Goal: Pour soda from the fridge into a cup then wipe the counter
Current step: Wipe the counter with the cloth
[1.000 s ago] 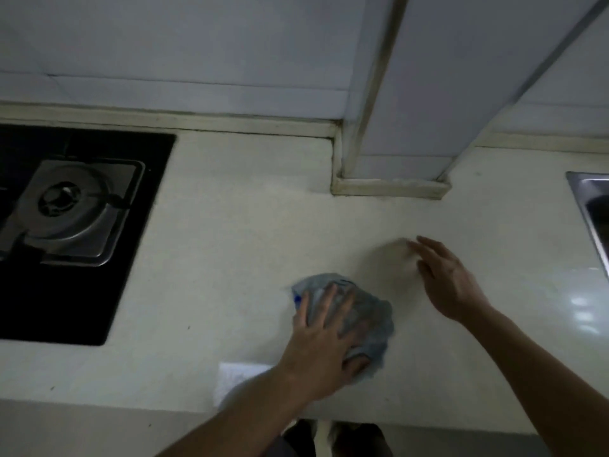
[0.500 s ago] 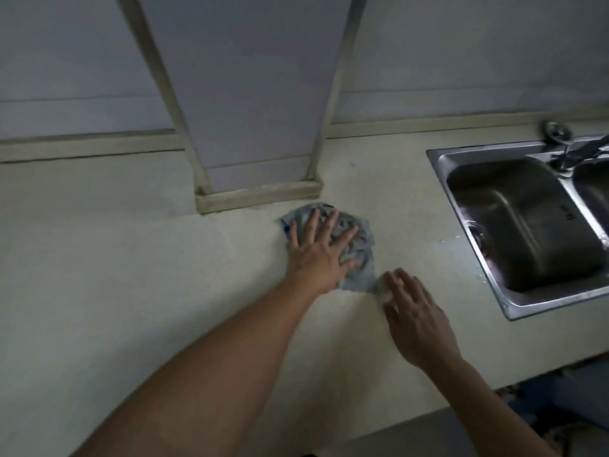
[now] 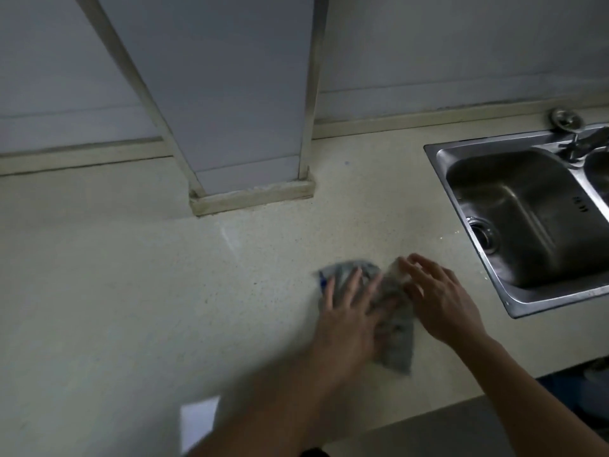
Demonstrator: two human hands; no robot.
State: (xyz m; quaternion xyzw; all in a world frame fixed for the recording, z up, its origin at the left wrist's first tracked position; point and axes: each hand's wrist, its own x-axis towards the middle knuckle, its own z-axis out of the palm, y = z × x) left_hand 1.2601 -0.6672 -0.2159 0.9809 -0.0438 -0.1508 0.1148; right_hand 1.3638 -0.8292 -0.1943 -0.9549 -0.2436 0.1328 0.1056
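Note:
A crumpled grey-blue cloth (image 3: 393, 328) lies on the pale speckled counter (image 3: 164, 291), a little left of the sink. My left hand (image 3: 346, 321) presses flat on the cloth with its fingers spread. My right hand (image 3: 438, 301) lies just to the right of it, fingers straight, its fingertips touching the cloth's right edge. Both hands are blurred by motion. No cup or soda is in view.
A steel sink (image 3: 527, 219) with a drain and a tap is set into the counter at the right. A boxed white column (image 3: 244, 127) stands on the counter at the back. The counter's front edge runs along the bottom right.
My left hand has slid the cloth from the foot of the column back toward the counter's front. My right hand now touches the cloth's right edge.

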